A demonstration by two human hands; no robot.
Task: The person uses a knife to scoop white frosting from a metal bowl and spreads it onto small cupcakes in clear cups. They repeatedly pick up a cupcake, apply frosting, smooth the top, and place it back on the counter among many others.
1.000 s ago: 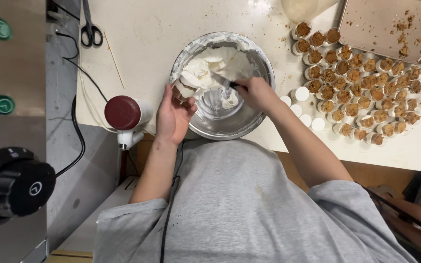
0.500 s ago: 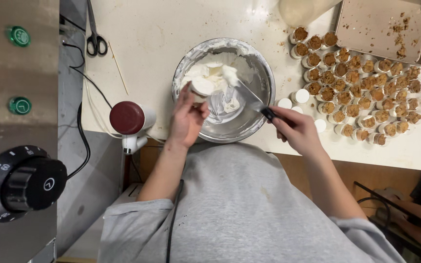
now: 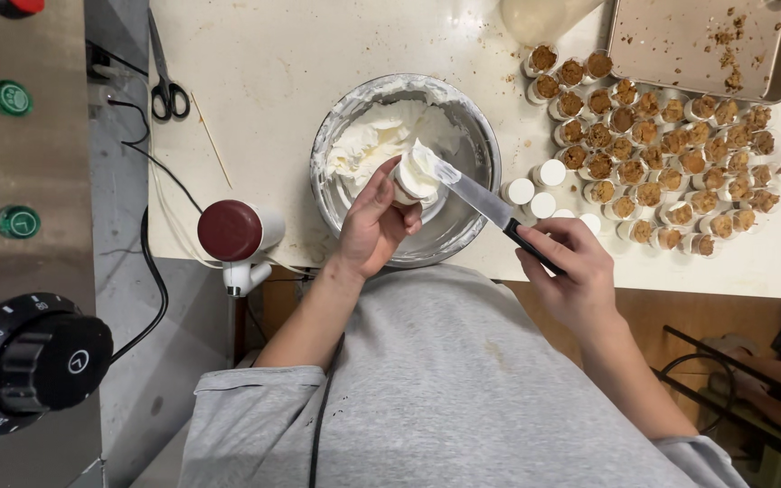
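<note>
Over the metal bowl (image 3: 406,172), near its centre, the left hand (image 3: 374,221) holds a small white cup (image 3: 411,181), fingers closed around its side, and the cup is heaped with white cream. The right hand (image 3: 564,271), at about 4 o'clock from the bowl, grips the dark handle of a palette knife (image 3: 481,199) with closed fingers; the blade tip touches the cream on top of the cup. More whipped cream (image 3: 368,145) sits in the bowl at 10 o'clock of the cup.

At 3 o'clock of the bowl, a few white-topped cups (image 3: 535,185) stand just beside its rim, and beyond them many cups with brown crumb filling (image 3: 662,149) stand close together on the surface (image 3: 264,81). A baking tray (image 3: 707,45) lies at 1 o'clock, scissors (image 3: 166,86) at 10 o'clock, a red-capped appliance (image 3: 230,231) at 8 o'clock.

I judge that the cream may slide off the cup if the blade presses too hard, or the cup may slip from creamy fingers and fall into the bowl.
</note>
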